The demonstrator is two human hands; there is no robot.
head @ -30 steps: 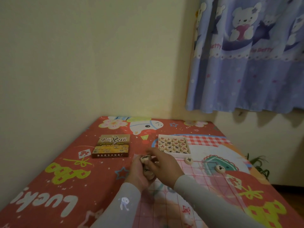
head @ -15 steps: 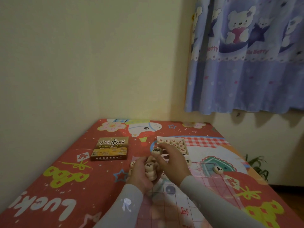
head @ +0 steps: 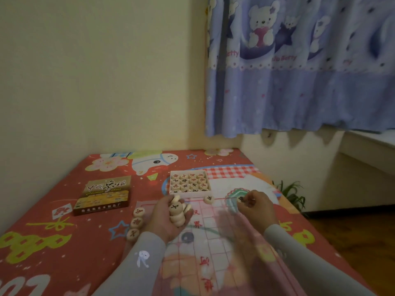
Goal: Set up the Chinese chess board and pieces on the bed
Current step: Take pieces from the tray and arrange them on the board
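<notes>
A thin see-through chess board with a red grid lies on the red bed sheet. My left hand is cupped palm up over the board's far left corner, holding a stack of wooden chess pieces. My right hand is over the board's far right corner, fingers pinched on a single piece with a black character. One piece rests on the board's far edge. Three pieces lie in a line left of the board. An open white tray beyond the board holds several pieces.
The brown box lid lies on the sheet to the left of the tray. Walls close the bed on the left and far sides. The bed's right edge drops to a wooden floor with a small plant. A blue curtain hangs above.
My right hand has left the stack in my left hand and moved right to the board's far right corner with one piece. My left hand has opened up, showing the stack.
</notes>
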